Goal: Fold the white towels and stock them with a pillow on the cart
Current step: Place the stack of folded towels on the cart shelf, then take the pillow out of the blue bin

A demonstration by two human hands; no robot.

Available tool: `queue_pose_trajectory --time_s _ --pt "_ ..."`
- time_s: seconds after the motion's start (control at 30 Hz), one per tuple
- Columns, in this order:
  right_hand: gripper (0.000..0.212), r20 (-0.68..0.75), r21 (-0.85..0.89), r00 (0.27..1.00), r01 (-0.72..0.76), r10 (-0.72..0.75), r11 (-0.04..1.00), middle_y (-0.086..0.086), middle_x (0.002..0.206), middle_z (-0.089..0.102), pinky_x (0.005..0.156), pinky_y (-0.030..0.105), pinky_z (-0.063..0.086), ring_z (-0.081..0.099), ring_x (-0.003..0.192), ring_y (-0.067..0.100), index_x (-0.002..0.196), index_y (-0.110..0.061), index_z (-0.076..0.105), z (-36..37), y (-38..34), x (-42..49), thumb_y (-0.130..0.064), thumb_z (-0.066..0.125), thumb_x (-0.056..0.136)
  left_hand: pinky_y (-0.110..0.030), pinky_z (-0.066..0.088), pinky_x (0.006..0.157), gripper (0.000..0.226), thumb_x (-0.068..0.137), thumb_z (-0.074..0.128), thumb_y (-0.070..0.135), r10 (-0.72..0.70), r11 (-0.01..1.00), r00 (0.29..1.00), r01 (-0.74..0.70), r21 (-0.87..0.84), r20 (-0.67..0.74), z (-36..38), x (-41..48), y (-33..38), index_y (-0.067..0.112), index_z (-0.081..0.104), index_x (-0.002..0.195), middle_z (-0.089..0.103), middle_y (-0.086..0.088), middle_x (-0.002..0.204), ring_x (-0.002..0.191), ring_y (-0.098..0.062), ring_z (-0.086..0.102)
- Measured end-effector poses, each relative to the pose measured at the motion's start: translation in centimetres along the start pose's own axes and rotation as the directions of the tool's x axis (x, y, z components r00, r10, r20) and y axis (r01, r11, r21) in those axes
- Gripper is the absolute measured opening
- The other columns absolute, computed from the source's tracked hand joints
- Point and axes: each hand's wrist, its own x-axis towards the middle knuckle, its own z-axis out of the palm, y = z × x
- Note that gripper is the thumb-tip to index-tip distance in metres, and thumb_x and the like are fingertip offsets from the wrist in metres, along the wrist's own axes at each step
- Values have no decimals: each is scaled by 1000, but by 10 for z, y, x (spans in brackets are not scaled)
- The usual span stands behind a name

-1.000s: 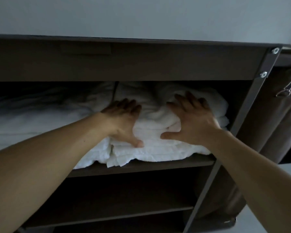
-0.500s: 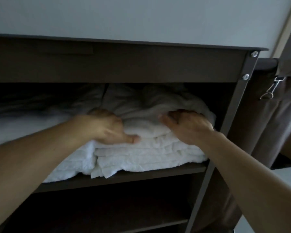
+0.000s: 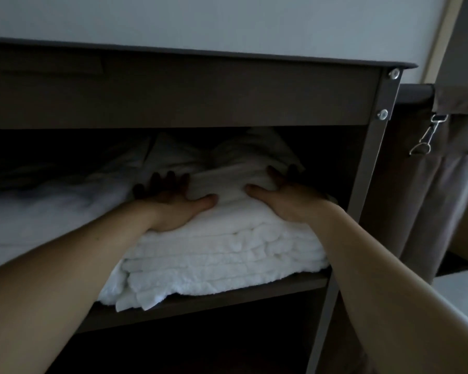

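left grip (image 3: 174, 205), right grip (image 3: 285, 202) — flat on towels (image 3: 227, 255)

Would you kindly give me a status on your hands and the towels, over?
Left hand and right hand both open, pressing flat on the towel stack. Stack on the cart shelf, beside the corner post. White bedding bunched behind it.

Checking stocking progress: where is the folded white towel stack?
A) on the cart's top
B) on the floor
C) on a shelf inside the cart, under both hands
C: the towel stack lies on the shelf, left hand and right hand resting on top.
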Motion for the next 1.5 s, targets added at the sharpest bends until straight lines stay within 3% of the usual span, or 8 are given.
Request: queue_pose_trajectory --time_s 0.3,0.43,0.6,0.8,0.9,1.03,1.2,1.5 --pt "106 -16 -126 1000 11 -14 992 -6 167 4 121 48 17 10 152 29 155 -48 4 0 1 5 -99 10 62 -56 -1 120 122 55 5 100 -21 998 1000 20 53 11 0 0 5 35 -8 157 -9 0 167 152 -31 -9" --pt "89 -174 -124 967 167 -187 978 0 165 19 112 43 27 26 147 27 154 -44 10 -8 -16 -11 -87 9 77 -53 9 121 119 57 -3 95 -64 995 996 68 72 -60 -7 -17 8 33 3 158 4 -5 167 151 -36 6" --pt "77 77 -260 980 198 -184 945 -6 167 -14 121 47 -1 -11 153 25 155 -45 -5 10 -31 -36 -80 11 88 -56 1 121 93 89 11 77 -58 961 970 118 248 -235 2 -53 9 15 19 158 15 -21 163 150 -43 8" --pt "85 87 -248 964 263 -249 932 -5 168 -8 122 53 5 -6 154 24 157 -38 -5 -8 -52 -70 -80 3 85 -69 9 115 87 89 17 79 -102 941 994 110 321 -42 -34 -94 0 24 22 156 5 -9 166 148 -48 -7" --pt "83 187 -220 940 324 -286 920 -6 167 -13 121 54 -3 -15 153 21 157 -38 -5 -7 -68 -105 -80 5 86 -60 22 114 75 93 29 71 5 987 999 -12 162 44 -52 -119 -16 28 22 154 11 -4 164 150 -41 4" --pt "80 329 -201 895 379 -303 903 -5 166 -16 121 51 -5 -19 152 20 158 -36 -3 -34 -92 -142 -79 5 90 -46 4 123 73 99 28 62 131 984 979 -148 104 158 -72 -164 -32 30 1 159 -7 1 167 153 -18 -11" --pt "78 455 -148 824 442 -336 885 -3 167 -12 121 52 -1 -13 153 23 159 -32 1 -87 -144 -205 -74 12 94 -48 -1 121 76 98 23 65 -61 995 966 40 88 249 -111 -257 -59 30 -7 158 -17 4 166 151 -15 -20" --pt "77 475 -78 718 610 -509 788 -1 168 -6 121 54 4 -9 154 24 159 -32 3 -145 -287 -308 -74 10 94 -57 11 119 79 96 22 68 -318 947 936 321 5 149 -205 -411 -140 25 1 159 -6 -1 167 153 -23 -10"
